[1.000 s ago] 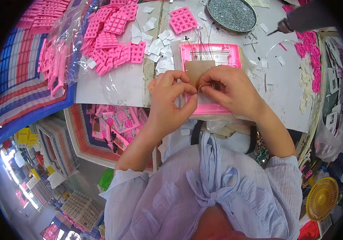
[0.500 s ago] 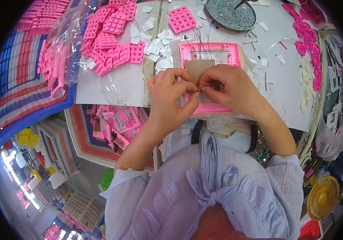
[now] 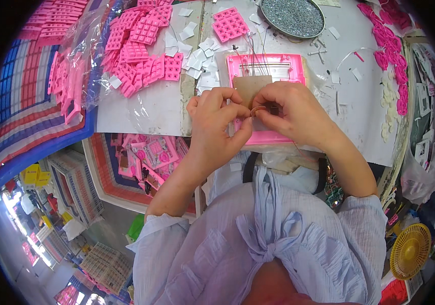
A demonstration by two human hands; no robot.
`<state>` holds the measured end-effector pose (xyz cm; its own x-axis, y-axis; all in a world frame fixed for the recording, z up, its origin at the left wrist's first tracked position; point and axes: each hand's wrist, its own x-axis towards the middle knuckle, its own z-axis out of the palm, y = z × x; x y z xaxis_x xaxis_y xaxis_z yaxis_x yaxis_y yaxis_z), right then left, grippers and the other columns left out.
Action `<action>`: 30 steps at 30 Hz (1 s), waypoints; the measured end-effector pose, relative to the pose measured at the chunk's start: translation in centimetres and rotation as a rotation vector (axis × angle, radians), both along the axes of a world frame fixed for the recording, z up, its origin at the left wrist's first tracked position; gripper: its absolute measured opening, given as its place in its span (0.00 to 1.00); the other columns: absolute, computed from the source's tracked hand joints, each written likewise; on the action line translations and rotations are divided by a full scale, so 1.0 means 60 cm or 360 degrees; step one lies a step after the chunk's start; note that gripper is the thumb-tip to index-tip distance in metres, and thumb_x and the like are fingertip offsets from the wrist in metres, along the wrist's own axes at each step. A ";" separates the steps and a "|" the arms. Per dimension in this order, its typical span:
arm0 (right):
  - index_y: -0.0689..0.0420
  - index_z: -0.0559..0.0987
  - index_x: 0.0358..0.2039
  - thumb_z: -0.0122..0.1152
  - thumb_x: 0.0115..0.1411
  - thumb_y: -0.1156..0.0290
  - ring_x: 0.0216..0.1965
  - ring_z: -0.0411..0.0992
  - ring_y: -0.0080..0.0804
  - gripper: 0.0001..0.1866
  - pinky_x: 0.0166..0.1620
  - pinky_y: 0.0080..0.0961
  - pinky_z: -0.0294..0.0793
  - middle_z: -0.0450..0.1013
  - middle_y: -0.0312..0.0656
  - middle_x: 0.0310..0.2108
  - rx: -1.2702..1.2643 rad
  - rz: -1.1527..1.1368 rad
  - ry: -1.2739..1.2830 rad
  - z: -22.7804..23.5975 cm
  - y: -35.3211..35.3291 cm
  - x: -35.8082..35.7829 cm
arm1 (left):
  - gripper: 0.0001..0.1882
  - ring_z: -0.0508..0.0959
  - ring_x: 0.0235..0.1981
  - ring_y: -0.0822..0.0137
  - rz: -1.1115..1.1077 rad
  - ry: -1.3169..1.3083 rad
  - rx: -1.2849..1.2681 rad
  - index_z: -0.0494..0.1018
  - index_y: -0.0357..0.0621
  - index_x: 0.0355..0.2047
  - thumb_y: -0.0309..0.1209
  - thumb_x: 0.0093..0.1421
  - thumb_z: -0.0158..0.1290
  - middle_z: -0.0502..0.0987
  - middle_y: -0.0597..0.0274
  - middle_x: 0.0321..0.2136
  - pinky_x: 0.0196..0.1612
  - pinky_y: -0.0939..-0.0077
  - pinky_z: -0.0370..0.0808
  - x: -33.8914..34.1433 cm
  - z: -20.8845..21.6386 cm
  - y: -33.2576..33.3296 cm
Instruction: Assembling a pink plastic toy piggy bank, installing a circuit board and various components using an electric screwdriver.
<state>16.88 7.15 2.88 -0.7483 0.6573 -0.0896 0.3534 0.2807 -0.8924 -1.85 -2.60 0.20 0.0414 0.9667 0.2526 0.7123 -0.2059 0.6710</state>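
Observation:
A pink plastic frame [image 3: 298, 65] lies on the table in front of me, with a flat brown board [image 3: 251, 86] on top of it. Several thin wires stick up from the board's far edge. Over the board's near part, my left hand [image 3: 218, 121] pinches with thumb and finger at the end of a short bent wire [image 3: 259, 107]. My right hand [image 3: 296, 113] is closed on the same wire, its fingertips almost touching the left ones. The exact grip points are partly hidden by the fingers.
Pink keypad pieces [image 3: 143, 31] are heaped at the left beside white paper squares [image 3: 195, 61]. A round tray [image 3: 293, 20] of small metal screws stands at the far side. Pink cord bundles [image 3: 392, 51] line the right edge. Below the table, a bin holds pink parts [image 3: 154, 155].
Both hands keep almost the same place, pinching the wire. A dark thin rod that reached into the round tray of screws is gone from view.

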 end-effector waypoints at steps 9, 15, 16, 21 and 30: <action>0.64 0.80 0.31 0.65 0.54 0.76 0.26 0.75 0.35 0.06 0.33 0.30 0.74 0.76 0.46 0.25 0.0045 0.0022 -0.0053 0.003 0.002 0.000 | 0.06 0.72 0.42 0.65 0.0001 -0.0019 -0.0016 0.79 0.51 0.29 0.29 0.49 0.63 0.74 0.68 0.39 0.47 0.63 0.56 0.002 -0.001 0.000; 0.64 0.80 0.30 0.65 0.54 0.76 0.26 0.75 0.36 0.05 0.33 0.31 0.74 0.76 0.46 0.24 0.0064 0.0018 -0.0024 0.001 0.003 -0.001 | 0.06 0.72 0.42 0.65 -0.0012 -0.0033 -0.0020 0.79 0.51 0.29 0.29 0.49 0.63 0.74 0.67 0.39 0.48 0.63 0.56 0.001 -0.001 0.000; 0.63 0.80 0.32 0.65 0.54 0.76 0.27 0.75 0.37 0.06 0.34 0.31 0.74 0.76 0.46 0.26 0.0044 0.0034 -0.0059 0.000 0.003 0.000 | 0.06 0.72 0.42 0.66 -0.0013 -0.0038 -0.0019 0.79 0.51 0.29 0.29 0.49 0.63 0.74 0.67 0.39 0.48 0.63 0.55 0.001 -0.002 -0.001; 0.59 0.80 0.38 0.67 0.50 0.78 0.36 0.75 0.42 0.13 0.39 0.33 0.75 0.77 0.46 0.37 0.0631 -0.0125 0.0031 0.007 -0.014 -0.008 | 0.05 0.74 0.38 0.64 0.0021 -0.0208 -0.0070 0.79 0.45 0.29 0.27 0.50 0.62 0.73 0.64 0.37 0.44 0.65 0.63 0.002 -0.002 0.005; 0.60 0.81 0.44 0.68 0.50 0.80 0.32 0.76 0.40 0.18 0.34 0.31 0.77 0.78 0.47 0.43 0.0561 -0.0269 0.0248 -0.030 -0.066 0.017 | 0.05 0.73 0.34 0.66 0.0073 -0.0851 -0.0315 0.80 0.37 0.31 0.24 0.53 0.62 0.71 0.60 0.31 0.38 0.71 0.70 0.016 -0.002 0.006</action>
<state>17.90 3.20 1.07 -0.6143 0.7420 0.2685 0.2888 0.5281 -0.7985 -0.91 -2.26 0.08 -0.0852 0.9955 0.0406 0.2680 -0.0164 0.9633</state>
